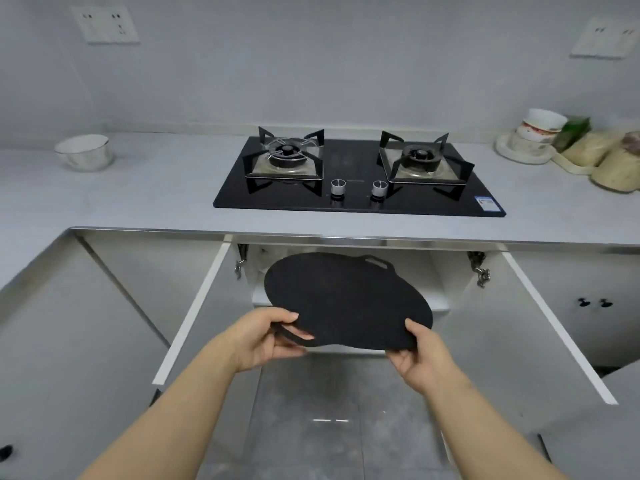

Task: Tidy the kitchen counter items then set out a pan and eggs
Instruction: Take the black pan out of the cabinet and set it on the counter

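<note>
A flat, round black griddle pan point(346, 299) with a loop handle at each end hangs in front of the open cabinet under the stove. My left hand point(266, 337) grips its near loop handle. My right hand point(415, 351) pinches the pan's near right rim. The pan tilts, its far handle pointing into the cabinet. No eggs are in view.
A black two-burner gas stove point(360, 199) sits on the grey counter point(156, 188) above. Both cabinet doors, left point(194, 306) and right point(554, 323), stand wide open. A white bowl point(85, 152) is at the counter's left. Stacked bowls point(536, 133) and food bags point(609, 157) crowd the right end.
</note>
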Demonstrator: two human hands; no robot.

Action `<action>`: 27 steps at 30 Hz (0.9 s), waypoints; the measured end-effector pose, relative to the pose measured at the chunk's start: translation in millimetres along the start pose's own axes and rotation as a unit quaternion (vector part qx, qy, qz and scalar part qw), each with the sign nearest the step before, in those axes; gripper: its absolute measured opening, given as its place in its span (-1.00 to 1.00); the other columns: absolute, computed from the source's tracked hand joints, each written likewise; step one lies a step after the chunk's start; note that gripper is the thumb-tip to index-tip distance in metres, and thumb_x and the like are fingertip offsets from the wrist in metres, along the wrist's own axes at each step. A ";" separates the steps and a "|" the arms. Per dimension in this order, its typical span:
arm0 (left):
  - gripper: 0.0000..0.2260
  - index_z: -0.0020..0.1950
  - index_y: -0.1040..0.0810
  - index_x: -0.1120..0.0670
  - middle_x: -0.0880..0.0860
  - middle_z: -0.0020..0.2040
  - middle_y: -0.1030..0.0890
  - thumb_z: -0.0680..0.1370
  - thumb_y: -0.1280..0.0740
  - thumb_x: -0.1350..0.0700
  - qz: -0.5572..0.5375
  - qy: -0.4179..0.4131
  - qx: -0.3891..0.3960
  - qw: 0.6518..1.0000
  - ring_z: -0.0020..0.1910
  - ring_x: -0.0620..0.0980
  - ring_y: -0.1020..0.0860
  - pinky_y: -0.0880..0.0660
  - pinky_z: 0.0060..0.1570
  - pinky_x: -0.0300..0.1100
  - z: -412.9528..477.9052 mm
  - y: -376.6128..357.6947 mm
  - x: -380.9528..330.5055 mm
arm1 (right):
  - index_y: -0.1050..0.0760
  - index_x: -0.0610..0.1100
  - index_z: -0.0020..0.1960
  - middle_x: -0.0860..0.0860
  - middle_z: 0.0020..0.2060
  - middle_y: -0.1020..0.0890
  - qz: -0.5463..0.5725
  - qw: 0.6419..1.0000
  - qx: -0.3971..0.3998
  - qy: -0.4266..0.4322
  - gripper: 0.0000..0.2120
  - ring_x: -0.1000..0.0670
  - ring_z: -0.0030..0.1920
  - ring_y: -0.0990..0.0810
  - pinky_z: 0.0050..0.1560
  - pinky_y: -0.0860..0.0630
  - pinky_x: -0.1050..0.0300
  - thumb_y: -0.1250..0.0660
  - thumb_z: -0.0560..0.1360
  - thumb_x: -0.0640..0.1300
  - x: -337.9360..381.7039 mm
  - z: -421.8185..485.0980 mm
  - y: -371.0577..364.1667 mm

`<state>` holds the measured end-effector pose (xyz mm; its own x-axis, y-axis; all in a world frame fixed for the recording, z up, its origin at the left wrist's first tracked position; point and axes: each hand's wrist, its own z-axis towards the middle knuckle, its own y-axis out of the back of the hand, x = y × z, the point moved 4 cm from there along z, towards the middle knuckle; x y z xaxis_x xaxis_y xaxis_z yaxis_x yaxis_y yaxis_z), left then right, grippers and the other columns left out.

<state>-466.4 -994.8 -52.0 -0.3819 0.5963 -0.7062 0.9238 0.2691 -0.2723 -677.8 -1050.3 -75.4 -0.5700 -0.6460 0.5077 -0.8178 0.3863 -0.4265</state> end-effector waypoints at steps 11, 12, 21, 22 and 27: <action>-0.82 -0.06 -0.42 0.21 0.22 -0.39 -0.65 0.53 -0.04 0.33 -0.121 -0.070 -0.089 0.986 -0.44 0.09 -0.66 -0.58 -0.53 -0.13 -18.6 34.2 -59.6 | -0.38 -0.22 0.07 -0.16 -0.18 -0.57 -0.111 0.991 0.069 0.036 -0.90 -0.14 -0.27 -0.63 -0.15 -0.56 0.06 -0.12 0.59 -0.28 13.4 -33.2 -81.8; -0.82 -0.07 -0.42 0.21 0.21 -0.39 -0.65 0.53 -0.04 0.32 -0.118 -0.074 -0.092 0.986 -0.44 0.07 -0.66 -0.57 -0.54 -0.15 -19.2 41.4 -66.0 | -0.39 -0.22 0.00 -0.17 -0.17 -0.57 -0.118 0.990 0.065 0.039 -0.89 -0.15 -0.18 -0.61 -0.17 -0.55 0.06 -0.10 0.59 -0.28 12.1 -36.8 -91.3; -0.76 -0.06 -0.50 0.30 0.26 -0.29 -0.67 0.52 -0.06 0.26 -0.125 -0.096 -0.038 0.987 -0.37 0.16 -0.67 -0.61 -0.42 -0.07 -32.0 106.3 -137.5 | -0.34 -0.18 -0.19 -0.16 -0.32 -0.55 -0.127 0.983 0.084 0.099 -0.83 0.01 -0.64 -0.57 -0.60 -0.52 0.25 -0.07 0.56 -0.26 -2.9 -66.3 -192.2; -0.76 -0.07 -0.49 0.31 0.26 -0.29 -0.66 0.51 -0.06 0.27 -0.126 -0.103 -0.033 0.986 -0.36 0.16 -0.67 -0.61 -0.40 -0.07 -35.8 120.2 -146.0 | -0.34 -0.18 -0.19 -0.17 -0.36 -0.57 -0.128 0.982 0.087 0.108 -0.83 0.03 -0.65 -0.56 -0.62 -0.51 0.26 -0.08 0.56 -0.25 -10.5 -68.3 -206.0; -0.84 -0.09 -0.44 0.27 0.26 -0.34 -0.64 0.54 -0.08 0.29 -0.157 -0.160 -0.051 0.973 -0.39 0.14 -0.67 -0.63 -0.37 -0.06 -53.4 197.2 -189.2 | -0.37 -0.16 -0.12 -0.15 -0.35 -0.60 -0.127 0.976 0.117 0.130 -0.87 0.03 -0.59 -0.60 -0.61 -0.49 0.30 -0.10 0.57 -0.23 -59.5 -74.5 -286.1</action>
<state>-213.5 -1014.1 62.8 -0.6018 0.2110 -0.7703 0.7492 0.4831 -0.4531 -415.9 -1073.3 72.2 -0.3772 -0.5012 0.7788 -0.9120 0.0545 -0.4066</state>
